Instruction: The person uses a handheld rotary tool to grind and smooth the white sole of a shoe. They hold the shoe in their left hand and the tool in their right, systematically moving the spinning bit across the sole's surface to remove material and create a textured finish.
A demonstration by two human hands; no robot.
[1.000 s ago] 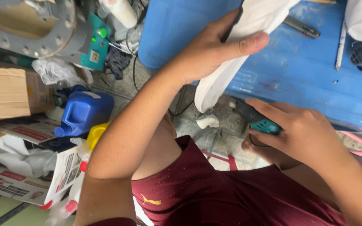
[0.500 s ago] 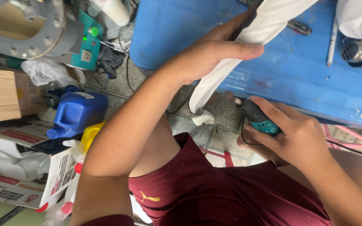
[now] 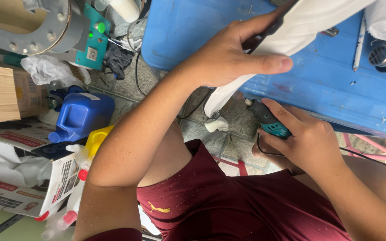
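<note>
My left hand (image 3: 235, 56) grips a long white curved piece (image 3: 291, 31) that slants from the upper right down over the edge of a blue table (image 3: 327, 85). Its lower tip ends near the floor, just left of my right hand. My right hand (image 3: 302, 138) is closed around a small teal and black corded rotary tool (image 3: 266, 118), whose nose points up-left at the piece's lower end. A black cord runs from the tool to the right. My dark red shirt fills the bottom of the view.
A blue jug (image 3: 81, 116) and a yellow container (image 3: 97, 138) stand on the floor at left, beside a cardboard box (image 3: 3, 93), papers and spray bottles. A grey metal flange (image 3: 36, 27) with a teal control box (image 3: 92, 42) sits upper left. A pen lies on the blue table.
The view has shifted down and left. My right hand with the tool has moved closer to the lower end of the white piece. My left hand keeps its hold.
</note>
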